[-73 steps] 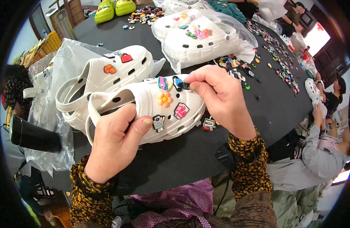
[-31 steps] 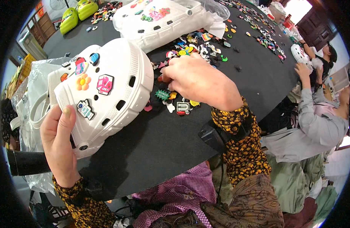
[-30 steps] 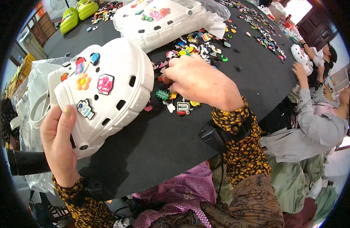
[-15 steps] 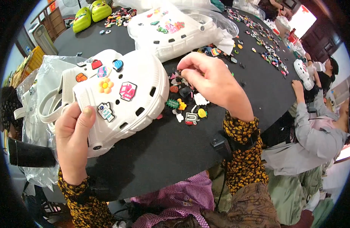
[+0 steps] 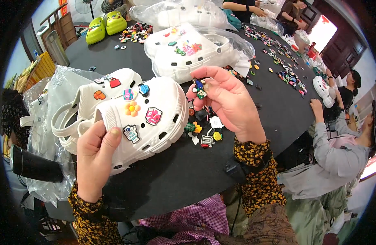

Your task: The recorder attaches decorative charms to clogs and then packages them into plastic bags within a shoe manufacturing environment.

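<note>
My left hand (image 5: 96, 157) grips the heel end of a white clog (image 5: 145, 120) that lies on the black round table (image 5: 204, 171). The clog carries several charms: an orange flower, a pink badge, a small robot, a blue one. A second white clog (image 5: 100, 92) with red and orange charms lies just behind it. My right hand (image 5: 229, 102) is raised above a small heap of loose charms (image 5: 202, 128) and pinches a small blue, green and white charm (image 5: 199, 88) between thumb and fingertips, to the right of the clog's toe.
Another pair of white clogs in a clear plastic bag (image 5: 192, 51) lies further back. Lime green clogs (image 5: 104, 24) stand at the far edge. Loose charms (image 5: 284, 65) are scattered across the right side. Other people (image 5: 339, 139) sit at the table's right. Crumpled plastic bags (image 5: 47, 110) lie left.
My right hand reached down into the charm heap, then lifted away holding a small charm. My left hand kept hold of the clog, which now lies closer to the middle.
</note>
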`<state>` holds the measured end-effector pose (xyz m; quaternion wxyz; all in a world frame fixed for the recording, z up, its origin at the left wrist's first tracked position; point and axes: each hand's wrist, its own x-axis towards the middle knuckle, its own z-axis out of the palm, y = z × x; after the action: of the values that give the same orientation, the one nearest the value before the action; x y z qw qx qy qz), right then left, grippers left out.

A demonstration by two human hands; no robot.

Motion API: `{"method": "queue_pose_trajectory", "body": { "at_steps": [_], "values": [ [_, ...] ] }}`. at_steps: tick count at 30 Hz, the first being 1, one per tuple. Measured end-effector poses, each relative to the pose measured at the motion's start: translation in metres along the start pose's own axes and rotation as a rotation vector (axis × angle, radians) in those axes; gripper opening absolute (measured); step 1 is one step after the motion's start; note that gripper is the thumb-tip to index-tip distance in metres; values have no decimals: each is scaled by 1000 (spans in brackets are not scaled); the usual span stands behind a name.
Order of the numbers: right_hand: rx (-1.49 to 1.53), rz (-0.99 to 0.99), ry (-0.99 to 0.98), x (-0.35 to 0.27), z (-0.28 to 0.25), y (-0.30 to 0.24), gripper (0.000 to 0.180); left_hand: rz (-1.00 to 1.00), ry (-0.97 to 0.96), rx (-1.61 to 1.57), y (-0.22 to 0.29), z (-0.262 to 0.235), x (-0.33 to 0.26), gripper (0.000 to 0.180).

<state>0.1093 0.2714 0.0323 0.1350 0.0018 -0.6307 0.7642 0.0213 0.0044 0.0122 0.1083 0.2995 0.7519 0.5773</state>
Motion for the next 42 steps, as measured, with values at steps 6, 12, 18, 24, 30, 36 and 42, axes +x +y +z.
{"method": "queue_pose_trajectory", "body": {
  "at_steps": [6, 12, 18, 24, 30, 36, 42],
  "values": [
    [-13, -13, -5, -1, 9, -1, 27, -5, -13, -34, -2, 6, -2, 24],
    [-315, -267, 15, -5, 28, 10, 24, 23, -55, 59, 1, 10, -3, 24],
    [-922, -574, -15, -2, 30, 24, 22, 55, -58, 102, 5, 17, -3, 21],
    [-1050, -728, -58, 4, 29, 26, 19, 50, -40, 224, 5, 14, 0, 22],
    [-1031, -692, -4, 2, 29, 28, 16, 129, 3, 163, -2, 19, 2, 21],
    [-1019, -719, -27, -1, 38, 30, 15, 146, 22, 174, 2, 18, 5, 24],
    [-1091, -665, -97, -4, 45, 26, 12, 130, 22, 145, -4, 17, 11, 24]
  ]
}}
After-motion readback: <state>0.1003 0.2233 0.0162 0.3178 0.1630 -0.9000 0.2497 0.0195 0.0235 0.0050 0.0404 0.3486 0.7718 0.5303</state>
